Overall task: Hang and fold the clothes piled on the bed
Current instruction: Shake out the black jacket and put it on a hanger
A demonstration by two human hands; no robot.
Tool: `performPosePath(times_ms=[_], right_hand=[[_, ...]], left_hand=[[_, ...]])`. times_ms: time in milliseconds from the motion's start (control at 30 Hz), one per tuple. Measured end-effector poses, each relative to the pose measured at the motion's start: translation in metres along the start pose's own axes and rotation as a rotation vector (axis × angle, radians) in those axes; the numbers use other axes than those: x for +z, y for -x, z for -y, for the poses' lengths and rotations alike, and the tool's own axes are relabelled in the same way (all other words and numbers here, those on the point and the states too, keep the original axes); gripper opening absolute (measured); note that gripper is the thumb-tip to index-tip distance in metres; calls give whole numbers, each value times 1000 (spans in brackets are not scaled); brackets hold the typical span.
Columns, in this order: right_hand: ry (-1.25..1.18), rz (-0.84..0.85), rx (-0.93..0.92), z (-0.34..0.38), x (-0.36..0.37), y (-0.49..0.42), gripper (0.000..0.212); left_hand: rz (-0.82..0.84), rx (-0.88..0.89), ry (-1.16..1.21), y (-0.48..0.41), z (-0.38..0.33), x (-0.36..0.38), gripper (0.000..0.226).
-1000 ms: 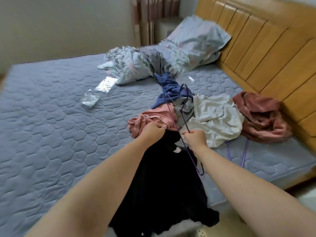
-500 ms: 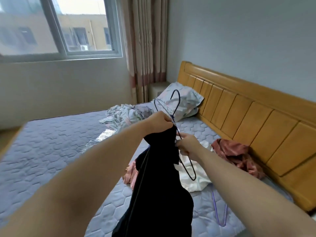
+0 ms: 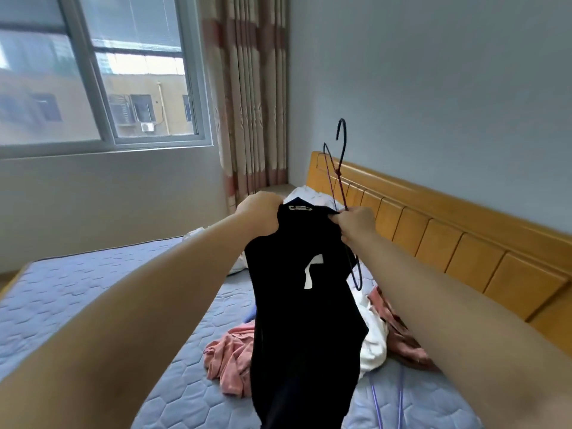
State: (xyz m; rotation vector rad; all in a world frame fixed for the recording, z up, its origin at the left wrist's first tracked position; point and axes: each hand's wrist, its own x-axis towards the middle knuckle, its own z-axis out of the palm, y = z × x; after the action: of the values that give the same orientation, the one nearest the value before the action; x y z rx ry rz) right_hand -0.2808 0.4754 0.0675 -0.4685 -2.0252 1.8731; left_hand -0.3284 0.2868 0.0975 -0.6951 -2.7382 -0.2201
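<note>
Head view, black garment [image 3: 305, 305] raised higher, left hand [image 3: 258, 213] and right hand [image 3: 356, 222] gripping collar, hanger [image 3: 339, 178] upright.

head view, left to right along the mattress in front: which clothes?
Pink garment → black garment, held up by left hand and right hand → white garment → dusty-red garment.

- The black garment [image 3: 297, 292] is looking like soft matt cloth.
- The hanger [image 3: 340, 168] at upper centre is showing thin, dark, slightly glossy wire.
- The headboard [image 3: 464, 243] at right is gleaming as smooth varnished wood.
- The mattress [image 3: 93, 292] is showing quilted matt fabric.
</note>
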Motion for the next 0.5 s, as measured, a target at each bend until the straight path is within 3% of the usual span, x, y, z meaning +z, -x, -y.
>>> performPosePath(times_ms=[67, 133, 200, 267, 333, 433, 500], right_hand=[[36, -79, -85, 16, -3, -6, 19], [41, -141, -134, 27, -8, -16, 16], [110, -128, -115, 32, -14, -23, 8], [279, -106, -97, 27, -18, -26, 9], [352, -103, -71, 19, -21, -25, 11], [247, -107, -15, 8, -26, -28, 29], [176, -136, -13, 6, -30, -32, 31]], left_hand=[[-230, -113, 124, -6, -2, 1, 13], [-304, -256, 377, -11, 0, 6, 12], [-21, -371, 535, -10, 8, 18, 2], [317, -464, 662, -7, 13, 32, 21], [286, -472, 807, -10, 10, 37, 28], [121, -507, 1289, -20, 4, 37, 33], [222, -499, 1574, -26, 7, 34, 32]])
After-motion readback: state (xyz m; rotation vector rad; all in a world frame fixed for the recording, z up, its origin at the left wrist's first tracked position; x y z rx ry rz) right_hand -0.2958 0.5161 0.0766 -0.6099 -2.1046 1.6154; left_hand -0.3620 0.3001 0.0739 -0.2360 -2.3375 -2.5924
